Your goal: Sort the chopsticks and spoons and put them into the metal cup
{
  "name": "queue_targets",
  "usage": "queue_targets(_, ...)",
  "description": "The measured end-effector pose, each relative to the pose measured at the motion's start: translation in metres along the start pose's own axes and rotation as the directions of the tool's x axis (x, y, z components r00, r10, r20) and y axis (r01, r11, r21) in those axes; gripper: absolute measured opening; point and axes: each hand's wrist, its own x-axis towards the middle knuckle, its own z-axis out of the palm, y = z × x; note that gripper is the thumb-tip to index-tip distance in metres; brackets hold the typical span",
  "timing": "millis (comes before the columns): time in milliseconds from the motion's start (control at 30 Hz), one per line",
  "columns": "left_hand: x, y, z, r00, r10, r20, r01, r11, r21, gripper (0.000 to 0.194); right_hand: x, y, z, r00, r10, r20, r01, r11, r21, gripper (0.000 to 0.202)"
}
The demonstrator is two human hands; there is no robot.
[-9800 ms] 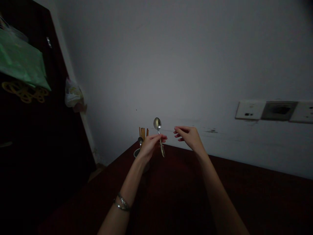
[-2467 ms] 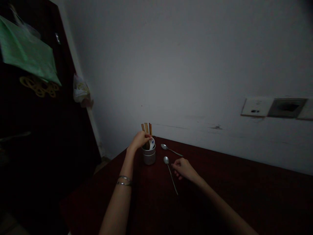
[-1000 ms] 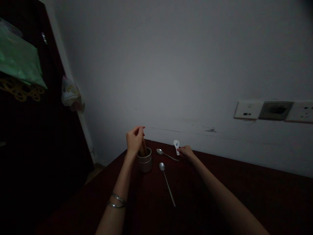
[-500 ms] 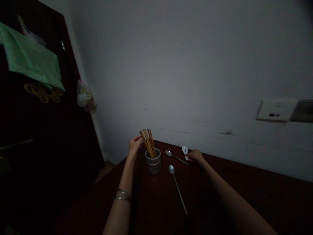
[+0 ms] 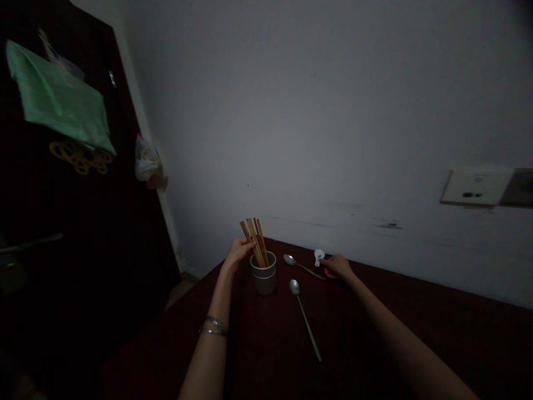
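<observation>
The hands are well apart above the counter (image 5: 266, 339); the left hand (image 5: 237, 253), with two bands (image 5: 214, 326) round its wrist, has its fingertips on the chopsticks (image 5: 257, 244), though whether they are clamped round them I cannot tell; the chopsticks stand in a grey cup (image 5: 265, 280), leaning towards the counter's left edge, and the cup stands upright near the back left corner; the right hand (image 5: 339, 268) is near the back edge, fingers curled, tips at the handle of the white spoon (image 5: 319, 256), and whether they pinch it or only touch it is too dark to tell; the white spoon, with a blue mark in its bowl, points its bowl at the back edge; between it and the cup lies the rear spoon (image 5: 303, 267), bowl towards the cup, handle end near the right hand; the front spoon (image 5: 306, 320) lies apart from it, bowl just beside the cup, handle slanting away from the back edge; behind the counter rises a pale wall (image 5: 333, 111).
</observation>
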Motion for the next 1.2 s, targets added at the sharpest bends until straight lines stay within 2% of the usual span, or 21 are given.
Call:
queue_targets(100,-0.001,0.002,0.0,1.0,-0.027,-0.008,0.027,0.999,0.026,0.015,-0.008,0.003,-0.006,0.994,0.06,0.087,-0.072,0.988,0.135,0.037)
queue_targets(267,-0.008,0.011,0.002,0.997,-0.071,-0.011,0.071,0.997,-0.015,0.018,-0.023,0.011,-0.02,0.993,0.098,0.065,-0.111,0.962,0.248,0.029)
queue_targets(433,-0.015,0.027,-0.003,0.996,-0.041,-0.077,0.035,0.997,-0.074,0.014,-0.043,0.017,-0.038,0.997,0.078,0.028,-0.083,0.951,0.297,0.023)
queue_targets(533,-0.018,0.038,-0.007,0.984,0.028,-0.175,-0.041,0.997,-0.069,0.013,-0.058,0.015,-0.049,0.998,0.056,0.02,-0.06,0.94,0.337,0.022)
queue_targets(633,-0.024,0.055,-0.011,0.956,0.148,-0.252,-0.164,0.985,-0.044,0.015,-0.076,0.005,-0.06,1.0,0.019,0.022,-0.025,0.939,0.343,0.023)
queue_targets(733,-0.037,0.081,-0.011,0.909,0.251,-0.334,-0.284,0.957,-0.052,0.018,-0.096,-0.011,-0.071,0.999,-0.048,0.016,0.04,0.939,0.342,0.021)
queue_targets(833,-0.064,0.116,-0.006,0.842,0.361,-0.401,-0.409,0.912,-0.037,0.024,-0.12,-0.034,-0.08,0.989,-0.149,0.008,0.138,0.929,0.343,0.019)
queue_targets(900,-0.088,0.137,0.003,0.815,0.452,-0.363,-0.493,0.87,-0.025,0.03,-0.138,-0.053,-0.084,0.967,-0.255,-0.007,0.24,0.897,0.371,0.02)
queue_targets(933,-0.1,0.146,0.008,0.825,0.472,-0.309,-0.505,0.862,-0.031,0.032,-0.147,-0.063,-0.086,0.951,-0.31,-0.017,0.291,0.869,0.4,0.022)
queue_targets(1000,-0.121,0.158,0.02,0.874,0.46,-0.16,-0.472,0.88,-0.05,0.033,-0.167,-0.084,-0.088,0.925,-0.379,-0.042,0.353,0.81,0.469,0.027)
queue_targets(1100,-0.139,0.162,0.037,0.924,0.378,0.06,-0.373,0.925,-0.076,0.032,-0.196,-0.111,-0.085,0.879,-0.476,-0.029,0.408,0.719,0.562,0.032)
queue_targets(1200,-0.141,0.154,0.047,0.942,0.285,0.176,-0.28,0.958,-0.057,0.03,-0.219,-0.127,-0.075,0.824,-0.56,0.088,0.386,0.669,0.635,0.032)
